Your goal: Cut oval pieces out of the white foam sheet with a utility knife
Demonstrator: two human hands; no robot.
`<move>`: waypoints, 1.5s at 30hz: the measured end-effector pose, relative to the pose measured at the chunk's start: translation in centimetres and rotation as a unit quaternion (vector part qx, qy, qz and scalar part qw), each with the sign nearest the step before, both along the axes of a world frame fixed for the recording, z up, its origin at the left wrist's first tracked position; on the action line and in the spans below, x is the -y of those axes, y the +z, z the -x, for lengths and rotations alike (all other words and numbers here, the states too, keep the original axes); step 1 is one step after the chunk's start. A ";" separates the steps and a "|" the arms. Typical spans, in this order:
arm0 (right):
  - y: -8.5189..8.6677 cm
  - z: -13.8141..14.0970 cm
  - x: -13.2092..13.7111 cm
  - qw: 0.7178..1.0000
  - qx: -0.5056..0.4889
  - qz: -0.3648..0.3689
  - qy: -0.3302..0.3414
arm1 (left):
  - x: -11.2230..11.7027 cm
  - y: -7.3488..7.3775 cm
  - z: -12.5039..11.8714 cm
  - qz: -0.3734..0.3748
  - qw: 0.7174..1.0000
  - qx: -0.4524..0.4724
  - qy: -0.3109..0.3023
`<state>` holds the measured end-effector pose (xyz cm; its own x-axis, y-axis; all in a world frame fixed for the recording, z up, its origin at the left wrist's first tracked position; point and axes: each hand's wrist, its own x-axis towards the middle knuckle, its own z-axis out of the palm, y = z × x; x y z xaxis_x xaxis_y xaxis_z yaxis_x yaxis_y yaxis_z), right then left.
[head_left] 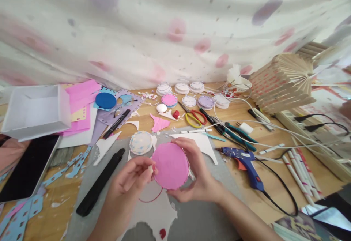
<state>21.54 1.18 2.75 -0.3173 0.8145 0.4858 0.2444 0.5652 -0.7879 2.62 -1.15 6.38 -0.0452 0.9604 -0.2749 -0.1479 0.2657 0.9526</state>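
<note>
Worktop (257, 204), wooden. Mat (219, 211), grey, laid upon it. Right hand (195, 177): gripping pink disc (170, 166) by its rim, above the mat. Left hand (131, 180): thumb and forefinger pinched on small piece (151, 168), disc's left edge, identity unclear. Hot glue gun (248, 164), blue, lying to the right. Spotted disc (140, 142), beyond left hand.

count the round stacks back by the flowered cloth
7. Back row: left stack, middle stack, right stack. Front row, left to right: pink-topped stack, white stack, purple-topped stack, far-right stack. Some may be hidden behind.
</note>
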 end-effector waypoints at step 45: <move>-2.2 0.4 0.0 0.998 -0.055 0.017 0.021 | -0.2 -1.5 2.4 -0.142 0.975 -0.169 0.036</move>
